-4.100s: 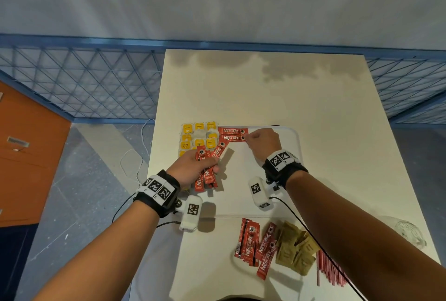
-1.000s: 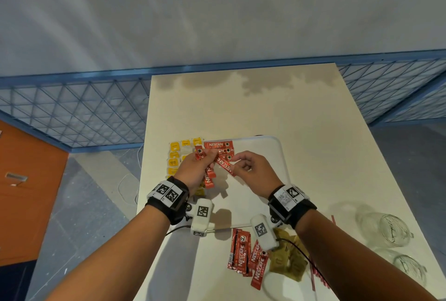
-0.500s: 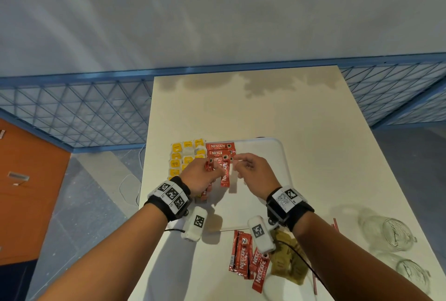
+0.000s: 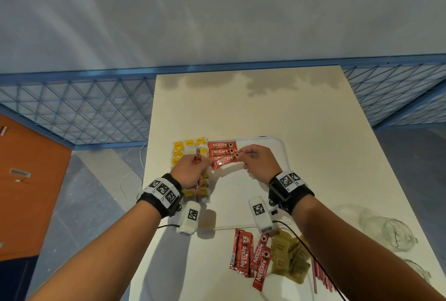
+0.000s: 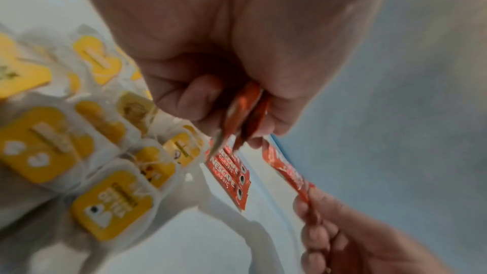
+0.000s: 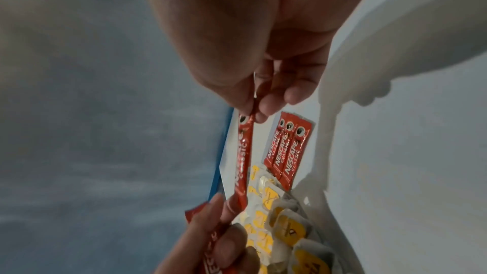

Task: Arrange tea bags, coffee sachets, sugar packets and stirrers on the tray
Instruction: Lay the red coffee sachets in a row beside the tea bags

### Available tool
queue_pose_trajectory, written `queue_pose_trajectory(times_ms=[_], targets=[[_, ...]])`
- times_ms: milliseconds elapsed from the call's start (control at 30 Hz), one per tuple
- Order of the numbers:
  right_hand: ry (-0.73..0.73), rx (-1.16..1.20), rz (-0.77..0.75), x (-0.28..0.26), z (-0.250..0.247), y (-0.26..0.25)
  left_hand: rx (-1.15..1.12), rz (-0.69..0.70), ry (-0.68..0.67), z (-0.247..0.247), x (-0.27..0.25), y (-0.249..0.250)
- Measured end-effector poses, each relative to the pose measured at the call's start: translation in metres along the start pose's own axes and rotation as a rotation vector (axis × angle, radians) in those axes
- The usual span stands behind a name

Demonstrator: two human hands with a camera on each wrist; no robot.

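**Fourth sachet drawn out toward the row**

Since half a second ago the right hand point(image 4: 257, 163) has swung its sachet point(image 4: 224, 160) from hanging upright to lying nearly level, its far end now just over the row point(image 4: 221, 151) of coffee sachets on the tray point(image 4: 277, 148). A few seconds back that row held two; the wrist views now show three laid side by side, so the placing is moving along one sachet at a time.

The right thumb and fingers pinch the sachet's cup-printed end. Its other end reaches the left hand point(image 4: 189, 171), whose fingertips seem to touch it, though the blur in the wrist views makes that uncertain. The left hand is curled round a spare bundle point(image 5: 243, 111) of sachets, held upright just left of the row.

The tea bags point(image 4: 189, 148) with yellow tags lie in a block directly left of the row, partly under the left hand. On the table nearer the person than the tray wait more red sachets point(image 4: 251, 259), brown sugar packets point(image 4: 289, 257) and red stirrers point(image 4: 321, 276), none yet on the tray. Two glass jars point(image 4: 395, 234) stand to the right of these.

The step in hand looks like setting this sachet down as the fourth, just on the near side of the row. Coffee is partly done; sugar and stirrers are not begun.
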State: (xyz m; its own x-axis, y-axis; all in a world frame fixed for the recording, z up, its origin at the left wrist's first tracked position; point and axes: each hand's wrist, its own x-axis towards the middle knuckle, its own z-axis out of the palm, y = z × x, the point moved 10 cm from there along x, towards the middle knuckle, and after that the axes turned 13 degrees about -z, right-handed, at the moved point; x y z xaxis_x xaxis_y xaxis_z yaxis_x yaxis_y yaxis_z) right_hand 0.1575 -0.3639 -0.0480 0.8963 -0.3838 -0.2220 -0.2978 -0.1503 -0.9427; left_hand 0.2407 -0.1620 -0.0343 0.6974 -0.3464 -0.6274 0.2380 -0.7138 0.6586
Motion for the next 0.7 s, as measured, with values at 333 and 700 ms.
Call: queue_pose_trajectory(times_ms=[333, 700], targets=[[0.078, -0.085, 0.193, -0.006, 0.016, 0.047, -0.624, -0.344, -0.066, 0.0, -0.007, -0.058], [0.041, -0.48, 0.119, -0.002, 0.012, 0.032, -0.711, -0.353, -0.19, 0.018, -0.014, -0.067]])
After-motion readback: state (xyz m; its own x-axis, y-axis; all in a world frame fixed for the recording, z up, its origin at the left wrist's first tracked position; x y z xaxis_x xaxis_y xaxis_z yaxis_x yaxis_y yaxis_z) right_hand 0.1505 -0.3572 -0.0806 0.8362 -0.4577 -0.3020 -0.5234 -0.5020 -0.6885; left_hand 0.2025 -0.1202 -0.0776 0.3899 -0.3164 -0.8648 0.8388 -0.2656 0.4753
